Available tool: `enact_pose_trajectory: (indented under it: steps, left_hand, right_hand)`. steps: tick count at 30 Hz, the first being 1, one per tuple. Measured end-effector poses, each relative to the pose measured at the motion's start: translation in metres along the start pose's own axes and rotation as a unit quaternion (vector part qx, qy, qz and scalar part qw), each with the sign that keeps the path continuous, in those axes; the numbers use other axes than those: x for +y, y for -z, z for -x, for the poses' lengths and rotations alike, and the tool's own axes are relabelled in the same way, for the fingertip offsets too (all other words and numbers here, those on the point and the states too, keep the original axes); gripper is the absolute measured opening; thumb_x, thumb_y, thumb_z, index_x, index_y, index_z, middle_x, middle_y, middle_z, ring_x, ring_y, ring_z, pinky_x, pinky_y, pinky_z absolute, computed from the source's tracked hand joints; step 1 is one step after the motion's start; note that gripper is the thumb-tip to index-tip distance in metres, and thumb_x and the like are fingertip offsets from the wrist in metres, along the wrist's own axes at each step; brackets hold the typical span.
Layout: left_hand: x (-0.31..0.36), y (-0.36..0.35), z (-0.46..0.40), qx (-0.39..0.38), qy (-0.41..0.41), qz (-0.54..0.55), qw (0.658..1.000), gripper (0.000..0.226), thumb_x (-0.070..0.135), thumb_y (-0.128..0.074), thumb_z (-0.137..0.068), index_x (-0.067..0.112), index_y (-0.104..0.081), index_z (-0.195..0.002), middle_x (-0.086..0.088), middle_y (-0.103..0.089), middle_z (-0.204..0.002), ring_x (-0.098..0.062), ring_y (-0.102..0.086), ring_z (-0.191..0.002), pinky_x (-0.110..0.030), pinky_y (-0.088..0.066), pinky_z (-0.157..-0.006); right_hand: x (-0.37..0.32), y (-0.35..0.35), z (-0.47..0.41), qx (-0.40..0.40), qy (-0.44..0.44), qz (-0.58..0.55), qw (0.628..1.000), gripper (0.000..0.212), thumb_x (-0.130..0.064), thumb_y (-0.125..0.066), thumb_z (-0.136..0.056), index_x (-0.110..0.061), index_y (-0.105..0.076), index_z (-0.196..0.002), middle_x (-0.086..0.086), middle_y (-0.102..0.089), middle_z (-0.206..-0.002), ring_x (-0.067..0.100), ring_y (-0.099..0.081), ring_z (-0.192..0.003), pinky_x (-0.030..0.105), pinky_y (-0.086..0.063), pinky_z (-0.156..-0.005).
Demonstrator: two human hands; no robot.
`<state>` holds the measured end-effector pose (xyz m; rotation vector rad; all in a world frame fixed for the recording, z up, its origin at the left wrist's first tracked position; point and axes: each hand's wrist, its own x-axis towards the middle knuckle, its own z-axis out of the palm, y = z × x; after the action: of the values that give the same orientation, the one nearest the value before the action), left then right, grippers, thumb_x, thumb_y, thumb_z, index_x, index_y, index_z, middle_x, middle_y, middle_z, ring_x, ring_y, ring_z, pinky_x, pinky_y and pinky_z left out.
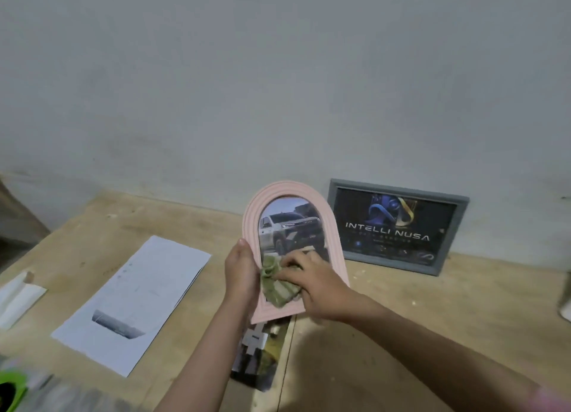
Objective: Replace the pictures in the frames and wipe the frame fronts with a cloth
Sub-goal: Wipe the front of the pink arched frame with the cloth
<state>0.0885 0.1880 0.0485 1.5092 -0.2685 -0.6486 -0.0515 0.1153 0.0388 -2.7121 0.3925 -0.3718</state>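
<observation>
Pale wooden surface (386, 303) against a grey wall (278, 71); grey frame (398, 226) leaning there, white sheets (136, 300) lying left. Left grip (242, 272) wrapped round the pink arched frame (278, 201), holding it tilted above the surface. Right grip (312, 283) pinching a green cloth (278, 285) against the frame's lower front.

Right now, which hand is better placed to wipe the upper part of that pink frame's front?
Probably the right hand: it already presses the green cloth on the lower front of the pink arched frame and need only slide up. The left hand grips the frame's left edge, holding it upright.
</observation>
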Motion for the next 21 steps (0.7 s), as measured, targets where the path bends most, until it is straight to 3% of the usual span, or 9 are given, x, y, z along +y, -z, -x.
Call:
enact_pose_trajectory:
  steps: [3,5,7,10,12,14,17,21]
  left_hand:
    - [0.006,-0.015,0.006,-0.043,-0.032,-0.035,0.998,0.036,0.03,-0.031,-0.103,0.014,-0.052,-0.078,0.004,-0.054,-0.075,-0.011,-0.051,-0.073,-0.027,-0.038,-0.075]
    - [0.009,-0.026,0.013,-0.072,-0.031,-0.051,0.996,0.039,0.029,-0.031,-0.103,0.012,-0.045,-0.07,0.002,-0.044,-0.062,-0.013,-0.043,-0.06,-0.028,-0.035,-0.064]
    - [0.009,-0.037,0.021,-0.113,-0.032,-0.048,0.992,0.042,0.029,-0.03,-0.103,0.012,-0.04,-0.066,0.004,-0.041,-0.055,-0.01,-0.04,-0.054,-0.025,-0.034,-0.059]
    - [0.001,-0.05,0.033,-0.175,-0.048,-0.056,0.982,0.044,0.032,-0.03,-0.103,0.013,-0.047,-0.067,0.0,-0.049,-0.061,-0.013,-0.047,-0.059,-0.027,-0.038,-0.062]
    - [-0.003,-0.058,0.042,-0.205,-0.049,-0.068,0.975,0.044,0.032,-0.03,-0.103,0.014,-0.05,-0.068,-0.001,-0.051,-0.063,-0.014,-0.048,-0.062,-0.026,-0.039,-0.061]
    - [-0.004,-0.069,0.052,-0.221,-0.052,-0.06,0.972,0.04,0.032,-0.03,-0.103,0.016,-0.053,-0.075,0.002,-0.053,-0.071,-0.01,-0.05,-0.068,-0.023,-0.039,-0.062]
    - [-0.006,-0.083,0.065,-0.238,-0.04,-0.045,0.969,0.035,0.03,-0.03,-0.103,0.012,-0.059,-0.095,0.003,-0.059,-0.086,-0.01,-0.053,-0.083,-0.023,-0.042,-0.071]
    - [-0.017,-0.09,0.063,-0.23,-0.013,-0.017,0.973,0.042,0.032,-0.032,-0.102,0.006,-0.064,-0.093,-0.016,-0.067,-0.095,-0.029,-0.063,-0.093,-0.041,-0.051,-0.086]
  right_hand:
    - [0.011,0.024,0.034,-0.06,-0.068,-0.097,0.991,0.059,-0.005,-0.038,-0.064,-0.019,-0.064,-0.115,0.001,-0.048,-0.113,0.02,-0.048,-0.104,0.033,-0.044,-0.091]
    - [0.02,0.052,0.046,0.046,-0.148,-0.166,0.974,0.056,-0.003,-0.035,-0.064,-0.009,-0.067,-0.11,0.004,-0.053,-0.106,0.017,-0.053,-0.101,0.023,-0.043,-0.091]
    - [0.031,0.082,0.054,0.207,-0.198,-0.148,0.946,0.054,-0.001,-0.037,-0.065,-0.005,-0.066,-0.11,0.006,-0.055,-0.102,0.019,-0.055,-0.098,0.017,-0.04,-0.088]
    - [0.042,0.111,0.056,0.319,-0.242,-0.025,0.916,0.057,0.003,-0.04,-0.069,-0.009,-0.061,-0.121,0.009,-0.051,-0.107,0.028,-0.049,-0.104,0.027,-0.04,-0.094]
    - [0.04,0.113,0.055,0.3,-0.27,0.037,0.914,0.06,0.006,-0.042,-0.071,-0.013,-0.058,-0.126,0.012,-0.05,-0.115,0.033,-0.044,-0.105,0.04,-0.042,-0.093]
    - [0.034,0.103,0.056,0.272,-0.279,0.091,0.916,0.061,-0.004,-0.039,-0.071,-0.018,-0.058,-0.127,0.013,-0.049,-0.122,0.036,-0.045,-0.1,0.045,-0.043,-0.088]
    - [0.021,0.08,0.064,0.238,-0.256,0.095,0.932,0.062,-0.02,-0.03,-0.069,-0.018,-0.062,-0.122,0.015,-0.054,-0.119,0.04,-0.05,-0.094,0.045,-0.044,-0.081]
    - [0.006,0.055,0.087,0.169,-0.216,0.07,0.959,0.065,-0.015,-0.028,-0.068,-0.022,-0.06,-0.124,0.008,-0.05,-0.122,0.034,-0.048,-0.094,0.04,-0.043,-0.08]
